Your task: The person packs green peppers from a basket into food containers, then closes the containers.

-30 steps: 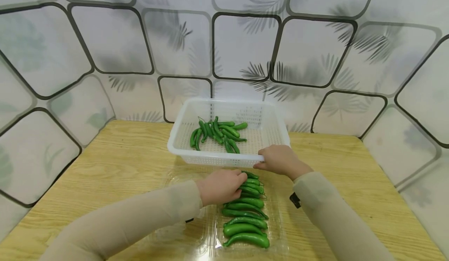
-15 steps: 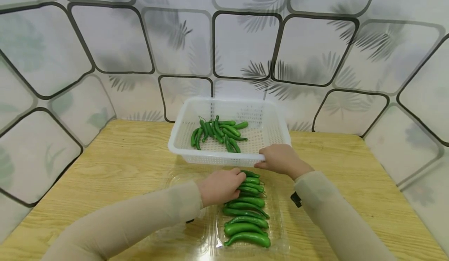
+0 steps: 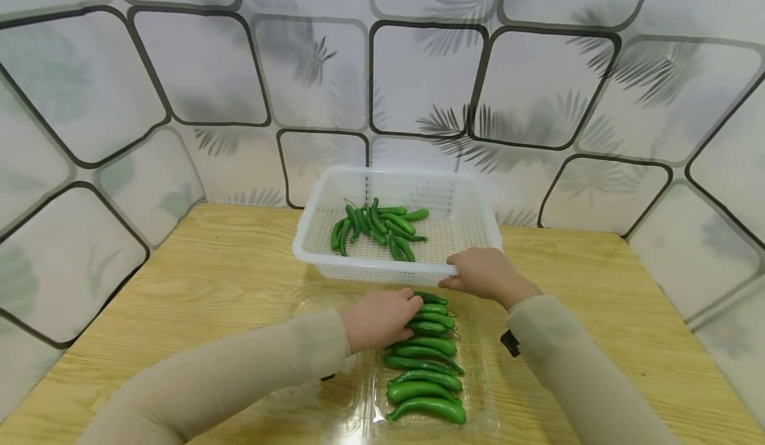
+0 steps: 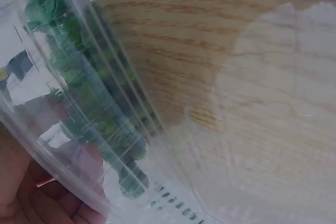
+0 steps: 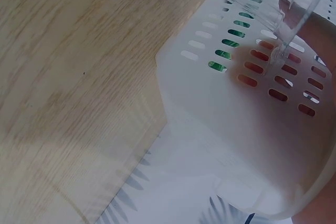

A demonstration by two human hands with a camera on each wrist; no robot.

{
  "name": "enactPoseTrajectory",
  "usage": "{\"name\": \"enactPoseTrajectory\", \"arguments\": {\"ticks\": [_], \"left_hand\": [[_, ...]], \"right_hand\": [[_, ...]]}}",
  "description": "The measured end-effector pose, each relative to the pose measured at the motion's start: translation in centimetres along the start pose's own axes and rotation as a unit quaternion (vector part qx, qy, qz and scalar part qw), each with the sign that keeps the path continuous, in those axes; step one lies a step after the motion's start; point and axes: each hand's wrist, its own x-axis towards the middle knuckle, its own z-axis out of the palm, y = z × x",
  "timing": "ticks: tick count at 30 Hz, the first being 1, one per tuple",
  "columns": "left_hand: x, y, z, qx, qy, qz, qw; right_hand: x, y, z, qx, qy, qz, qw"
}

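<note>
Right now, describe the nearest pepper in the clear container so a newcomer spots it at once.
On the wooden table, before the white basket, lies a clear container. Its right half holds a row of green peppers. The nearest pepper, farthest from the basket, has a neighbour on one side only.

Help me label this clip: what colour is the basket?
White; the basket shows best in the head view.

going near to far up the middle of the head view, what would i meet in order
Row of green peppers → white basket's front rim → loose green peppers → basket's back wall → patterned wall
</note>
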Motion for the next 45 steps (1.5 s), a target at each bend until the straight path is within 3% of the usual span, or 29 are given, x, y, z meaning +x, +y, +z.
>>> {"name": "enactPoseTrajectory", "arguments": {"ticks": [4,7,9,11,15,18,20,25,28,31,34,37,40,45], "left_hand": [[0.0,-0.1,0.0,0.002,0.004,0.002,1.0],[-0.1,-0.3,-0.2,0.005,0.025,0.01,0.9996],[-0.2,-0.4,-0.5,0.007,0.059,0.022,0.998],[-0.3,-0.7,-0.8,0.01,0.112,0.039,0.9929],[-0.1,-1.5,-1.5,0.029,0.216,0.053,0.9745],[0.2,-2.2,-1.8,0.049,0.235,0.026,0.9703],[0.4,-2.7,-1.9,0.051,0.214,0.001,0.9755],[0.9,-3.6,-2.1,0.019,0.101,-0.061,0.9929],[1.4,-3.9,-2.6,-0.016,0.035,-0.08,0.9961],[2.2,-4.4,-3.2,-0.06,-0.023,-0.088,0.994],[3.2,-5.1,-3.5,-0.109,-0.076,-0.091,0.9869],[4.0,-6.0,-3.4,-0.164,-0.117,-0.095,0.9749],[4.6,-6.8,-3.3,-0.231,-0.143,-0.119,0.955],[5.0,-7.6,-3.5,-0.311,-0.152,-0.181,0.9205]], "right_hand": [[0.0,0.0,0.0,0.001,0.0,0.001,1.0],[0.0,0.1,0.0,0.002,0.002,0.002,1.0],[0.0,0.1,0.0,0.004,0.002,0.001,1.0],[0.0,0.1,0.0,0.007,-0.001,0.002,1.0],[0.1,0.1,0.1,0.013,-0.006,0.004,0.9999],[0.1,0.1,0.1,0.015,-0.004,0.002,0.9999],[0.0,0.1,0.2,0.012,0.0,0.001,0.9999],[0.0,0.0,0.2,0.009,0.005,0.0,0.9999],[0.0,0.0,0.2,0.01,0.005,0.0,0.9999],[0.0,0.0,0.2,0.009,0.004,0.003,0.9999],[0.0,0.0,0.2,0.011,-0.001,0.005,0.9999],[0.0,-0.1,0.2,0.013,-0.008,0.006,0.9999],[0.0,-0.1,0.1,0.011,-0.01,0.004,0.9999],[0.1,-0.1,-0.1,0.001,-0.009,0.001,1.0]]}}
